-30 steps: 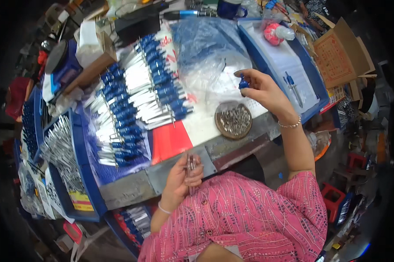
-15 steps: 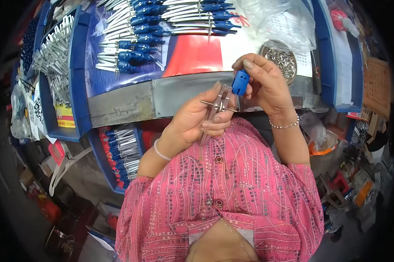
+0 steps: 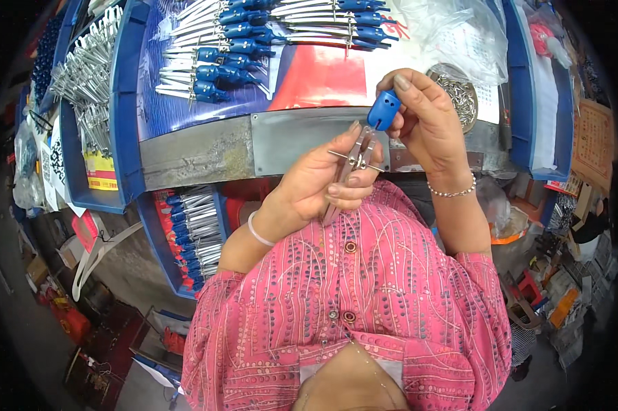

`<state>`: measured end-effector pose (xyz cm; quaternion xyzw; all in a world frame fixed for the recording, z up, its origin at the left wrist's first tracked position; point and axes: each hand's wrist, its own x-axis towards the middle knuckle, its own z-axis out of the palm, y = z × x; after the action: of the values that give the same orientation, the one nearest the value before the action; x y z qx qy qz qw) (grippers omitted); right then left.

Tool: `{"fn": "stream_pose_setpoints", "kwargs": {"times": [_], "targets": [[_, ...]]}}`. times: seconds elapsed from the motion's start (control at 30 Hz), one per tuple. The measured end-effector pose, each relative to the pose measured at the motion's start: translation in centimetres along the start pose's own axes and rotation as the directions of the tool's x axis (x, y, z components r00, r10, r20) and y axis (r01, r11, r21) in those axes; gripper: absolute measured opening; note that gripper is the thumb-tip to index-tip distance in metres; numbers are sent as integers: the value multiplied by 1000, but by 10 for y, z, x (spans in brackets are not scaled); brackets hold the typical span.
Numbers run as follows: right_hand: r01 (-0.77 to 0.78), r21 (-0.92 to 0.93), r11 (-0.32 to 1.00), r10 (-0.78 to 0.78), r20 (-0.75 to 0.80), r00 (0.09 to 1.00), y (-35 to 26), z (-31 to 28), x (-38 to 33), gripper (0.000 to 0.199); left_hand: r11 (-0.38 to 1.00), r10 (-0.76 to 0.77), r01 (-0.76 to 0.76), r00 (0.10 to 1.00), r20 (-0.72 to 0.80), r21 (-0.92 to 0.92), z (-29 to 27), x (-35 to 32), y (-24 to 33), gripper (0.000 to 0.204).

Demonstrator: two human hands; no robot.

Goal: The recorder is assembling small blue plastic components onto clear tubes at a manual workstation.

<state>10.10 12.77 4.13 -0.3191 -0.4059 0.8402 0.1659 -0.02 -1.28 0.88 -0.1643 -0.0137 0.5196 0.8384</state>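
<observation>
My left hand (image 3: 322,175) is closed around a metal piece (image 3: 359,154) with two narrow side plates and a thin pin crossing it. The piece slants up to the right, its lower end reaching down near my chest. In my right hand (image 3: 429,113), a small blue plastic cap (image 3: 383,109) with small holes and a slot is pinched between thumb and fingers. The cap's slotted lower end is at the tip of the metal piece; I cannot tell whether the tip sits inside it. Both hands are above the table's near edge.
Rows of blue-ended metal assemblies (image 3: 216,72) lie on the table. A round dish of small metal pins (image 3: 468,103) is beyond my right hand. Blue bins (image 3: 120,116) flank the table, the left one holding metal rods (image 3: 90,82). Another bin of assemblies (image 3: 198,236) sits below the edge.
The blue cap has tilted and now meets the tip of the metal piece, where before it was beside it. Both hands have shifted slightly right in the view.
</observation>
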Motion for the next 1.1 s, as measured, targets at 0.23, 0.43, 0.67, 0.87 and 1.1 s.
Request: {"fn": "stream_pose_setpoints", "kwargs": {"times": [0.23,0.43,0.67,0.87,1.1], "targets": [[67,-76,995,-67,2,998,-1,3,1,18,999,2,-2,1000,7,-53,-1,0,-1,41],[65,-103,992,-65,8,998,2,3,2,17,999,13,-13,1000,5,-34,1,3,-3,42],[-19,-48,999,21,58,998,6,7,-3,17,999,39,-40,999,-36,-23,5,3,-7,43],[79,-59,995,-81,-30,996,13,17,-15,15,997,48,-51,997,-62,-51,-7,5,-11,43],[-54,193,980,55,3,999,24,5,-13,16,995,45,-51,997,-67,-89,-4,6,-16,46]]}}
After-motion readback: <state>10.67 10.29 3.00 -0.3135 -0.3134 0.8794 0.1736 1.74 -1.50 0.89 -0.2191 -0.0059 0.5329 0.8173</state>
